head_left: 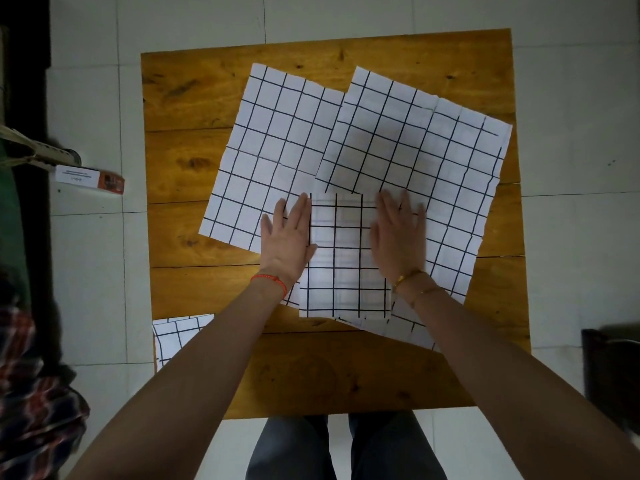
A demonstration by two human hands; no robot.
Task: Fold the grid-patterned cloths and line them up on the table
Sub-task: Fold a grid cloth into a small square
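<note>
Small box [90, 178] on floor left of table [194, 161]. Folded cloth [176, 336] at table's near-left corner, partly under left forearm. Unfolded cloth [266, 147] spread flat, far-left of centre. Left hand [287, 237] flat, fingers straight, pressing left edge of narrow folded cloth [344, 258] at table centre. Right hand [398, 233] flat, fingers straight, on its right edge. 2nd unfolded cloth [415, 150] lies right, overlapping the 1st.
</note>
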